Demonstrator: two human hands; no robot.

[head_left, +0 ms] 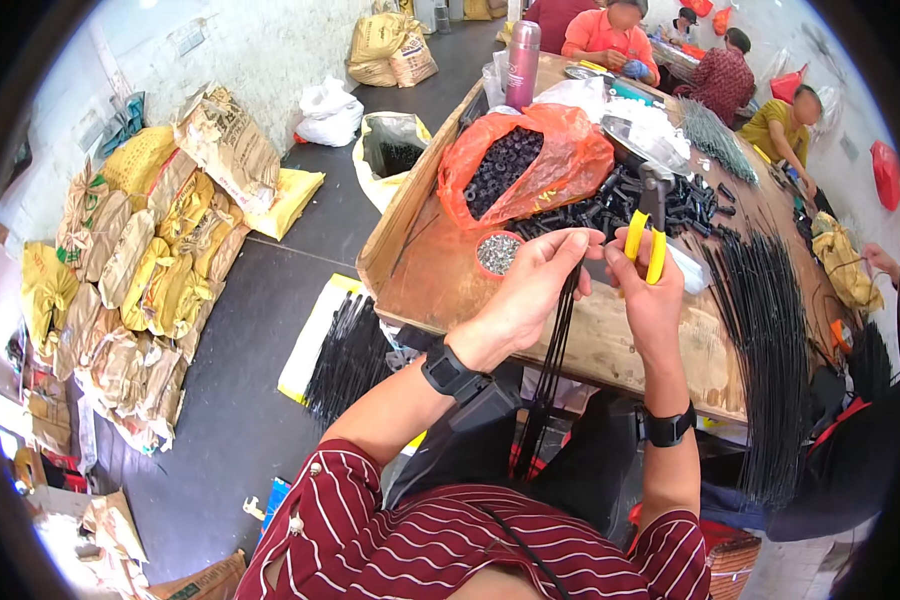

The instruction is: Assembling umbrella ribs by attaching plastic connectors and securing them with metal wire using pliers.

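Note:
My left hand (542, 278) is closed, pinching the upper ends of several thin black cables (550, 375) that hang down between my knees. Close beside it, my right hand (652, 305) is wrapped around the yellow-handled pliers (657, 255), whose dark jaws point up and away. The fingertips of both hands are near each other above the table's front edge. Just left of my left hand sits a small red bowl (479, 254) of tiny silvery metal pieces. Black plastic fittings (625, 200) lie heaped beyond my hands.
On the wooden table (415, 285), an orange-red bag (580, 150) holds black rings; a pink bottle (522, 65) stands behind. Long black cables (770, 350) drape over the right edge. An open sack (370, 180) and piled sacks (155, 260) occupy the floor at left. Several people sit beyond.

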